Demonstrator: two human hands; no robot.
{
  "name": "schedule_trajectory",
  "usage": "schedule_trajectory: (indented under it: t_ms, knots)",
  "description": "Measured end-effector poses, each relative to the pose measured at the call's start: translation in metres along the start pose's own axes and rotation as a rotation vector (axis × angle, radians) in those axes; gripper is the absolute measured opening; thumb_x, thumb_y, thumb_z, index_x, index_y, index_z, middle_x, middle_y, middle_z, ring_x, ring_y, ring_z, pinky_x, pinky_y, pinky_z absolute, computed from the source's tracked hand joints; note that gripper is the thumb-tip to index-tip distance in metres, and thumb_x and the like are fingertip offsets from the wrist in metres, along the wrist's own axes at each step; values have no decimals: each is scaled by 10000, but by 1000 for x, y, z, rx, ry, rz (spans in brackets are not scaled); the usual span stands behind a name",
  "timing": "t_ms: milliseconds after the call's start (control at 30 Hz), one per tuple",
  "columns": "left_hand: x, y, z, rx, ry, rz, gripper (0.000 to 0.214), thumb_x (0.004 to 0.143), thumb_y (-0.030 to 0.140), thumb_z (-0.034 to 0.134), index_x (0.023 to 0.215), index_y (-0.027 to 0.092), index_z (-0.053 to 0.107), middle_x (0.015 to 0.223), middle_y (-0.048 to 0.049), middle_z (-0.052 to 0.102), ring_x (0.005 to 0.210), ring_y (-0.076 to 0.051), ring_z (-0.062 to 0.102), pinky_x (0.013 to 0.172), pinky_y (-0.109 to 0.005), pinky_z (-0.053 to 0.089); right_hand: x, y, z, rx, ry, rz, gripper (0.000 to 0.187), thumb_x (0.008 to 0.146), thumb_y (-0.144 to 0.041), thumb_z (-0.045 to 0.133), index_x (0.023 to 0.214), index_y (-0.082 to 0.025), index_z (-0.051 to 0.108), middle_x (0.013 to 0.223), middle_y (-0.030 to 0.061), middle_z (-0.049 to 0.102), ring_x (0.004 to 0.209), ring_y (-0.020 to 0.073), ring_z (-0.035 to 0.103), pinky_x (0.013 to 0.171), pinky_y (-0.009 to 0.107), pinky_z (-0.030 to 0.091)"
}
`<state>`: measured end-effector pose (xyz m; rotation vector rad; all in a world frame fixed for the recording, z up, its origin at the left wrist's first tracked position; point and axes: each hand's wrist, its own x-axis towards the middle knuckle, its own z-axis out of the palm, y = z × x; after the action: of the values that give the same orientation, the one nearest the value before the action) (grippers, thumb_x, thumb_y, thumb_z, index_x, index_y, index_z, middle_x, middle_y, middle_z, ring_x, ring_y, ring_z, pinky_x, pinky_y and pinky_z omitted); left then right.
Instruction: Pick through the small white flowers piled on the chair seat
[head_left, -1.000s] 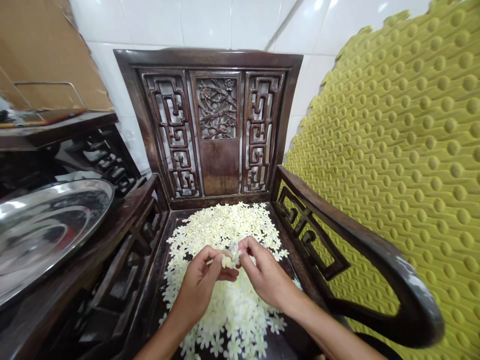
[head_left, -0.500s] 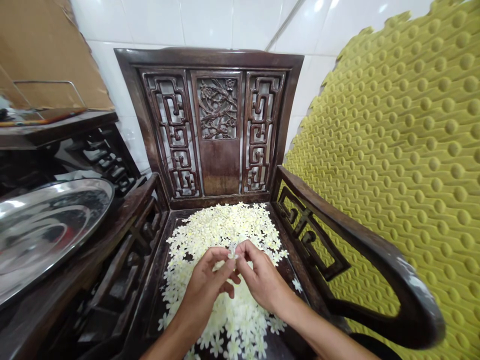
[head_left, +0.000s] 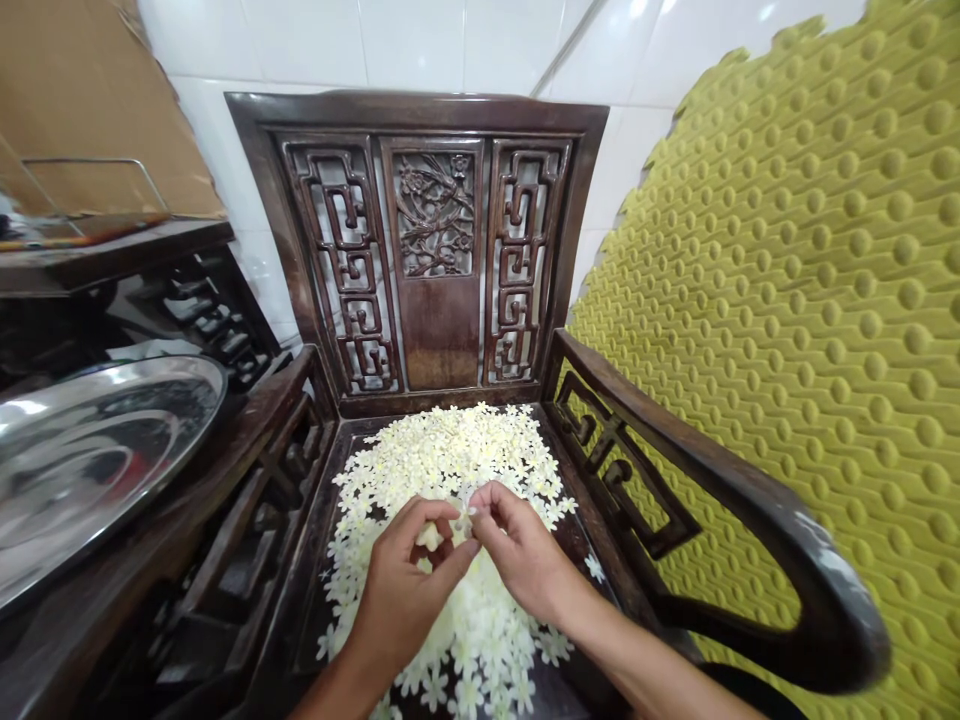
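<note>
A thick heap of small white five-petalled flowers (head_left: pixel 457 440) with pale yellow centres covers the dark wooden chair seat. Over the middle of it, my two hands meet fingertip to fingertip. My right hand (head_left: pixel 525 560) pinches one small white flower (head_left: pixel 465 515) between thumb and forefinger. Close against it, my left hand (head_left: pixel 412 575) has its fingers curled, with the thumb a little away from the forefinger. A pale yellowish blossom (head_left: pixel 430 537) shows inside those curled fingers; how it is gripped is partly hidden.
The carved chair back (head_left: pixel 439 335) rises behind the heap, with a curved armrest (head_left: pixel 720 490) at right. A shiny metal tray (head_left: pixel 172 420) stands at left by the other armrest. A yellow bumpy foam mat (head_left: pixel 825 280) leans at right. Cardboard (head_left: pixel 90 100) stands at far left.
My left thumb has dropped away from the flower and my left fingers have opened slightly, so a pale blossom shows inside them. My right hand stays in nearly the same place, still pinching.
</note>
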<state>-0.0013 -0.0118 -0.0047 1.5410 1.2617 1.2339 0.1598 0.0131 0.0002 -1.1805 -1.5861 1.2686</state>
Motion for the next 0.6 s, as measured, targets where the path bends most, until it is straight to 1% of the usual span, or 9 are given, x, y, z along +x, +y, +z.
schedule_trajectory:
  t_ms: [200, 300, 367, 600]
  knots:
    - [2, 3, -4, 75, 6, 70, 59, 855, 258, 682, 909, 235, 676, 803, 15, 560, 712, -125, 565, 560, -197, 430, 0, 0, 1, 90, -46, 22, 196, 984, -349, 484, 883, -197, 556, 784, -8, 591, 745, 151, 538, 693, 273, 415]
    - [3, 6, -6, 133, 29, 142, 43, 863, 221, 661, 877, 231, 701, 800, 4, 596, 719, -127, 576, 556, -193, 424, 0, 0, 1, 71, -42, 7, 222, 991, -369, 481, 878, -196, 563, 782, -6, 596, 762, 157, 562, 700, 277, 419]
    - [4, 7, -7, 153, 45, 160, 75, 874, 203, 640, 848, 226, 706, 781, 4, 604, 707, -125, 582, 561, -194, 427, -1, -1, 2, 55, -42, 2, 232, 994, -377, 478, 878, -196, 566, 778, -5, 598, 764, 159, 574, 701, 279, 420]
    - [5, 4, -7, 65, 18, 53, 113, 893, 248, 626, 833, 212, 715, 790, -8, 606, 658, -124, 608, 516, -204, 434, -1, -4, 3, 60, -45, 5, 213, 995, -359, 472, 890, -195, 557, 773, -11, 589, 764, 157, 580, 703, 277, 426]
